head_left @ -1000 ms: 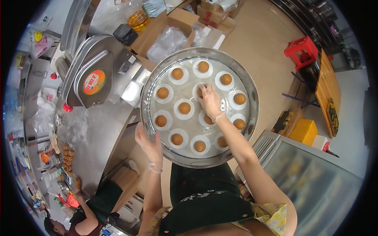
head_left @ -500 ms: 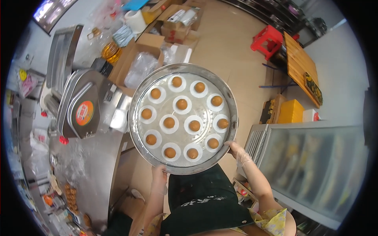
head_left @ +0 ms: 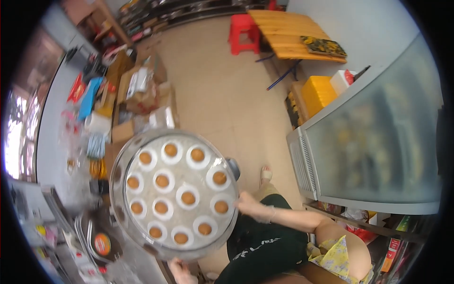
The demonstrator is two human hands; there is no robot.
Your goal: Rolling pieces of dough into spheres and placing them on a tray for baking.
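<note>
A large round metal steamer tray [head_left: 182, 171] is held up in front of me, left of my body and slightly tilted. Several brown dough balls [head_left: 187, 198] lie spread over it, each on its own white paper round [head_left: 195, 190]. My right hand [head_left: 253, 207], in a clear plastic glove, grips the tray's right rim. At the lower edge my left hand [head_left: 179, 270] is closed at the rim, partly blurred. Behind the tray's lower right part hangs my dark green apron [head_left: 272, 236].
On the right stands a glass-door fridge [head_left: 373, 146], with a yellow box [head_left: 323, 94] beyond it. A wooden folding table [head_left: 288, 31] and red stool [head_left: 243, 35] are farther off. Cardboard boxes [head_left: 151, 90] line the left; a metal machine [head_left: 90, 241] sits on the lower-left counter.
My view has turned right and ahead, so the machine and boxes sit farther left. The tray, still in both hands, appears lower and farther left, with the dough balls in place.
</note>
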